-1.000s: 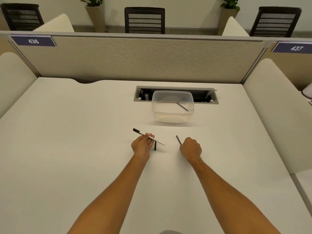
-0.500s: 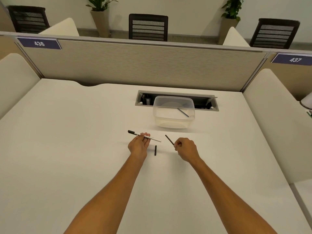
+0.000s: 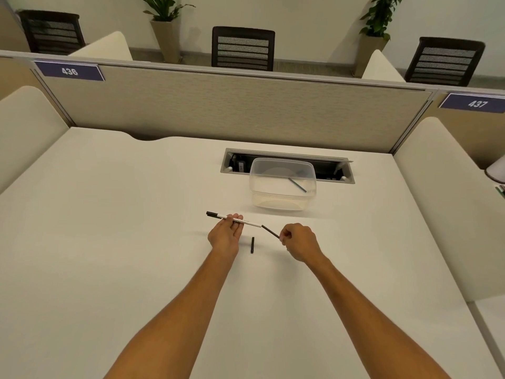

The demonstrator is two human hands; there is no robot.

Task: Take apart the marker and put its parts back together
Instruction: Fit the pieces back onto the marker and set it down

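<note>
Right now both hands are over the white table [image 3: 109,242], near its middle. Left hand [image 3: 225,236] is palm-up w/ fingers curled lightly, pinching the white marker barrel [image 3: 240,220] between thumb and fingertips; the barrel lies nearly level, its black end pointing to 9 o'clock and the open end to 3 o'clock. Right hand [image 3: 299,242] is closed in a loose fist, thumb and forefinger pinching the thin black ink rod [image 3: 270,231] at its 4 o'clock end. The rod slants up toward 10 o'clock and its far tip sits right at the barrel's open end; can't tell if it's inside or just touching.

Btwn the two hands, at 6 o'clock from the barrel, a short black cap [image 3: 252,245] lies flat on the table, apart from both hands, long axis running 12 to 6.

At 12 o'clock from the hands, well apart, sits a clear plastic container [image 3: 282,199] w/ a thin dark stick [image 3: 297,184] inside it, toward its 3 o'clock side. Just behind the container is an open cable tray [image 3: 237,166] sunk into the table, then a beige divider panel [image 3: 232,105] w/ number plates 436 [image 3: 69,71] and 437 [image 3: 476,103]
</note>
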